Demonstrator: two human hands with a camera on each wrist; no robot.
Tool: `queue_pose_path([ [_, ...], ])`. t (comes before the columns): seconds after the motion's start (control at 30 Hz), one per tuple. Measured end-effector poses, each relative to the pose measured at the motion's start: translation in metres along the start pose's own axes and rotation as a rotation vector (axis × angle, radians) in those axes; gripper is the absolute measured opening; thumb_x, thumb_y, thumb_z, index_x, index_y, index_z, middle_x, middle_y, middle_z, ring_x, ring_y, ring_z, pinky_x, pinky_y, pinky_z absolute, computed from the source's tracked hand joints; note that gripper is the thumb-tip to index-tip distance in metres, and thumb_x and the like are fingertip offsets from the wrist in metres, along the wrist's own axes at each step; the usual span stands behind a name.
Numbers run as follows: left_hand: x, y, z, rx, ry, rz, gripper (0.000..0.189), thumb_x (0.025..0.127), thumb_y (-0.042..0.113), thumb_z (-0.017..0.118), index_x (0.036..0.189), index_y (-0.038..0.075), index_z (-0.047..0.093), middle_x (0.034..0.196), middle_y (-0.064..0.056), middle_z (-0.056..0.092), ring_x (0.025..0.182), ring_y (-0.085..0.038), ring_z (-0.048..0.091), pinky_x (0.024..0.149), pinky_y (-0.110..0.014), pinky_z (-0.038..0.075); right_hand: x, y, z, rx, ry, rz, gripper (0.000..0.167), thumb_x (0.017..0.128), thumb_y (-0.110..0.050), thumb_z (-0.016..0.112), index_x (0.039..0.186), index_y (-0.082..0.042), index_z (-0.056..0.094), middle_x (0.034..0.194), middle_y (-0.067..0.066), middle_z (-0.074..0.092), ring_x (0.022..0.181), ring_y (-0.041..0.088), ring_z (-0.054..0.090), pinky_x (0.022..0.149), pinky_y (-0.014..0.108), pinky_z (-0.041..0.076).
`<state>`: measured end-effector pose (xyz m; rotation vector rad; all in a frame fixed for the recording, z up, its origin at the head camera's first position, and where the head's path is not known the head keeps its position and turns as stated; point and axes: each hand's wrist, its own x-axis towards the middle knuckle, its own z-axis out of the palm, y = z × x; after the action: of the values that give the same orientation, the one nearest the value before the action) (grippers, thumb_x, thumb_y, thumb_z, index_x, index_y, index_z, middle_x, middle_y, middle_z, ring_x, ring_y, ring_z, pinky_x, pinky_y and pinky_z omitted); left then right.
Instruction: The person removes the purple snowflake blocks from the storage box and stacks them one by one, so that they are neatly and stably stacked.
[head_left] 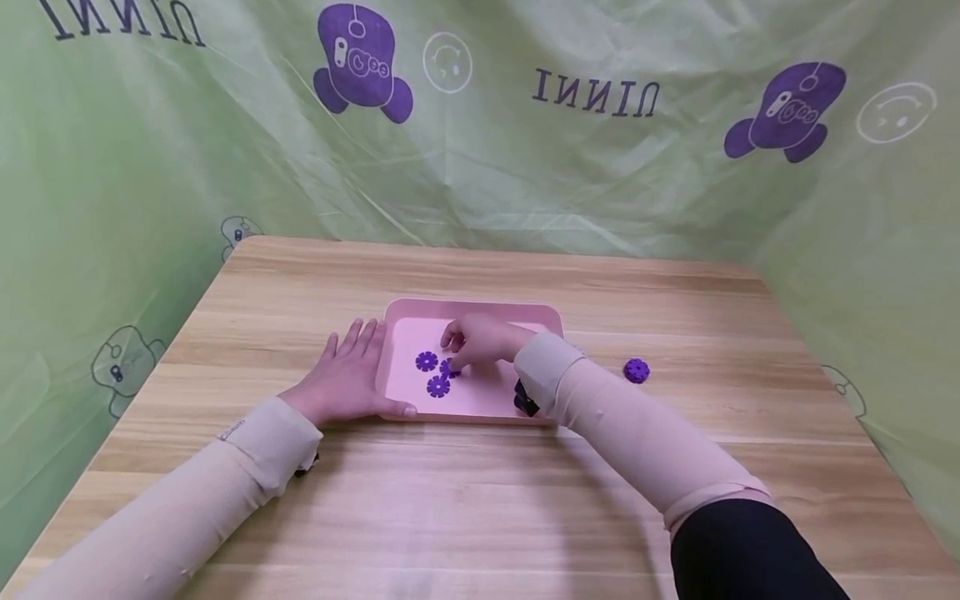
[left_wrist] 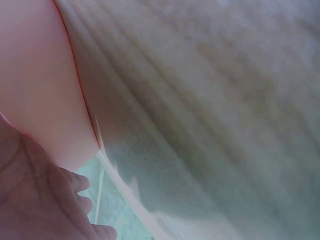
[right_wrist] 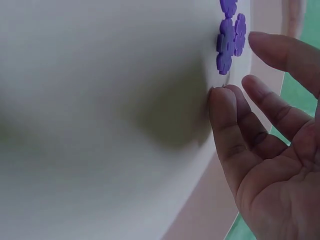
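Note:
A shallow pink tray [head_left: 480, 307] sits on the table. My left hand [head_left: 341, 379] lies with straight fingers against the tray's left side, its thumb along the front rim. Inside the tray are three purple notched plastic discs, like snowflake building pieces: one disc [head_left: 422, 362] at the back left, another disc [head_left: 433, 387] at the front, and a third disc [head_left: 447, 372] partly behind my right fingertips. My right hand [head_left: 483, 340] reaches in from the right, fingers loosely bent. The right wrist view shows its fingertips [right_wrist: 223, 102] down at the tray bottom beside the discs [right_wrist: 227, 42], with nothing between them.
On the wooden table [head_left: 465, 508], right of the tray, lies another purple notched piece [head_left: 636, 371], seemingly a small stack. A green printed curtain [head_left: 480, 167] hangs behind and along both sides. My right forearm [head_left: 630, 433] crosses the tray's front right corner.

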<state>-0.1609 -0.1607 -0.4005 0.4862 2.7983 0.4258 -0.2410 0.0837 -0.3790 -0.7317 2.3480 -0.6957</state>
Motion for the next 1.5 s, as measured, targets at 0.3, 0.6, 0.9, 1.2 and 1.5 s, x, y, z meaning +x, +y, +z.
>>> queue_pose_path([
  [0.3,0.000,0.000,-0.003,0.003,-0.001,-0.001,0.149,0.070,0.085,0.071,0.161,-0.009,0.001,0.168,-0.030,0.002,0.155,-0.047,-0.004,0.121,-0.066,-0.003,0.003,-0.006,0.006,-0.170,-0.016,0.003,0.017,0.088,-0.002,0.077,0.102,-0.010,0.072,0.090,0.001,0.063,0.085,0.016,0.054,0.079,0.027,0.048],
  [0.6,0.001,-0.001,0.000,0.001,0.000,-0.002,0.149,0.069,0.085,0.072,0.161,-0.009,0.001,0.168,-0.030,0.004,0.155,-0.047,-0.003,0.120,-0.067,-0.002,0.004,0.000,0.005,-0.101,-0.002,-0.017,0.011,0.090,0.001,0.070,0.092,-0.009,0.068,0.086,0.002,0.064,0.078,0.013,0.054,0.071,0.024,0.047],
  [0.9,0.002,-0.002,0.001,-0.014,0.004,-0.002,0.150,0.068,0.085,0.071,0.161,-0.009,0.001,0.168,-0.030,0.002,0.155,-0.047,-0.005,0.121,-0.066,-0.004,-0.011,0.015,-0.009,0.240,0.041,0.012,0.010,0.097,0.002,0.064,0.101,0.001,0.073,0.092,0.004,0.071,0.080,0.012,0.060,0.074,0.022,0.051],
  [1.2,0.001,0.000,0.000,-0.006,-0.007,-0.010,0.151,0.068,0.087,0.070,0.161,-0.009,0.000,0.168,-0.029,0.002,0.155,-0.047,-0.005,0.121,-0.066,-0.005,-0.035,0.031,-0.029,0.360,0.105,0.084,0.008,0.097,0.002,0.065,0.103,0.003,0.070,0.096,0.009,0.071,0.088,0.015,0.066,0.085,0.030,0.059],
  [1.5,-0.002,0.002,-0.001,-0.019,0.008,-0.001,0.149,0.069,0.083,0.073,0.161,-0.010,0.002,0.168,-0.031,0.004,0.155,-0.048,-0.002,0.121,-0.067,-0.002,-0.063,0.052,-0.049,0.377,0.143,0.113,0.011,0.098,0.003,0.063,0.107,0.008,0.067,0.099,0.013,0.071,0.090,0.019,0.068,0.087,0.035,0.060],
])
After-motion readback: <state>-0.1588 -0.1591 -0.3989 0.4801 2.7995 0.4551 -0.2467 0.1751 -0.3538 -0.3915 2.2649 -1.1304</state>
